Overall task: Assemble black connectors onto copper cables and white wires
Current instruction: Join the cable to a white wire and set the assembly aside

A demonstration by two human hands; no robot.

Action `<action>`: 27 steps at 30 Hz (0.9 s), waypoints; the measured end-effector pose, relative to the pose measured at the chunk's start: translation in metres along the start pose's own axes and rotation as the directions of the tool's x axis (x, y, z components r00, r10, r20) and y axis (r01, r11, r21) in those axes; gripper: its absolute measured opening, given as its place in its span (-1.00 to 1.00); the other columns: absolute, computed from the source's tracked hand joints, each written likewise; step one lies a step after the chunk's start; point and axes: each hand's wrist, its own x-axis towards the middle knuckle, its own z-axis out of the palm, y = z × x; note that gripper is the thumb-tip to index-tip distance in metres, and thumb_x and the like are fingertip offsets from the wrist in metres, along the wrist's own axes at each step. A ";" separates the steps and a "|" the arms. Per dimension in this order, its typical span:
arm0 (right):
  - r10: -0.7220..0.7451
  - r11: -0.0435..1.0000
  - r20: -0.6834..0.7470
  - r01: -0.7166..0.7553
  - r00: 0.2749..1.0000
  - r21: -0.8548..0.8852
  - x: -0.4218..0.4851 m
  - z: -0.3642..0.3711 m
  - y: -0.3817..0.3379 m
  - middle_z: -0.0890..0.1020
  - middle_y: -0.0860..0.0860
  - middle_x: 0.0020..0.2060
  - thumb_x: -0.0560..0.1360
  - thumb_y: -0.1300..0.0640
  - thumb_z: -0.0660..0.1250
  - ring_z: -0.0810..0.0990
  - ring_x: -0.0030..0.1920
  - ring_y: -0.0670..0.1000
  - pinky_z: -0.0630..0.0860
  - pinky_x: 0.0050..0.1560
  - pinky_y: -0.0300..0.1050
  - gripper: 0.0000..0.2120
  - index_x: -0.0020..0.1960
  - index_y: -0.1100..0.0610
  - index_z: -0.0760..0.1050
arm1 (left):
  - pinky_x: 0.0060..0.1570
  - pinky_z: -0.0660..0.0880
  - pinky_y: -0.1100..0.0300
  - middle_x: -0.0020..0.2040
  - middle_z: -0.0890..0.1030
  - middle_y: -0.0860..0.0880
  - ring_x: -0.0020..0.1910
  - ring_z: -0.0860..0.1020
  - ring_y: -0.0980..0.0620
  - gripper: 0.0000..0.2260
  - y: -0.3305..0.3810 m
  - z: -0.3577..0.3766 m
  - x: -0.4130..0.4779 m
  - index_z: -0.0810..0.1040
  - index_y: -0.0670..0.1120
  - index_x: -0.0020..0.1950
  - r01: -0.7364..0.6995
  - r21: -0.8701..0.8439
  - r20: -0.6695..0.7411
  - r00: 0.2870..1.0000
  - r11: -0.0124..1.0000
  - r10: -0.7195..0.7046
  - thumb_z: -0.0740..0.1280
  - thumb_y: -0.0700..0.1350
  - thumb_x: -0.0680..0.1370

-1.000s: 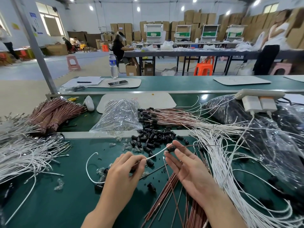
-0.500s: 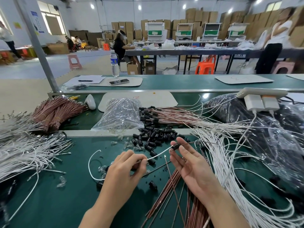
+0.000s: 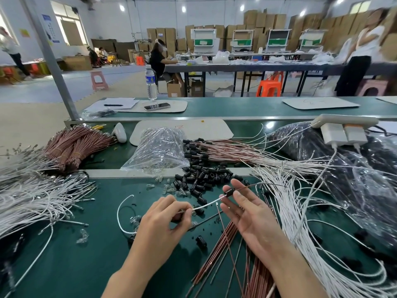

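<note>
Black connector (image 3: 229, 192) is pinched at the fingertips of the right hand (image 3: 251, 214). It is raised a little above the green table (image 3: 64, 254), just at 6 o'clock of the loose pile of black connectors (image 3: 202, 179). Its long axis slants from 8 o'clock to 2 o'clock, and its 8 o'clock end faces the left hand (image 3: 163, 220).

A white wire (image 3: 206, 204) enters that end along the same line. The left hand pinches this wire between thumb and curled fingers. The rest of the wire comes out behind the hand at 9 o'clock and loops over the table. The right hand turns its palm toward the left hand, its other fingers long and nearly straight. A thin dark cable leaves the connector's far end toward 3 o'clock; I cannot tell whether it is seated inside.

Loose copper cables (image 3: 217, 250) lie on the table at 6 o'clock of the right hand, slanting from 7 to 1 o'clock. A fan of white wires (image 3: 290, 201) spreads at 3 o'clock of that hand. A clear plastic bag (image 3: 159, 149) lies at 12 o'clock of the left hand.

Since half a second ago hardly anything differs: both grips and the connector's slant are the same. Against a second ago, the connector and the right fingertips stand slightly further toward 1 o'clock, nearer the pile.
</note>
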 end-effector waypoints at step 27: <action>0.006 0.926 0.107 0.035 0.994 -0.375 -0.008 0.019 0.026 0.73 0.11 -0.11 0.38 0.07 0.49 0.70 -0.10 0.01 0.63 -0.04 -0.18 -0.74 0.06 0.07 0.73 | -0.03 0.48 0.28 -0.02 0.48 0.27 -0.02 0.55 0.19 -0.66 0.007 0.010 -0.003 0.58 0.10 0.23 0.081 -0.036 0.082 0.994 0.996 -0.077 0.15 0.22 0.65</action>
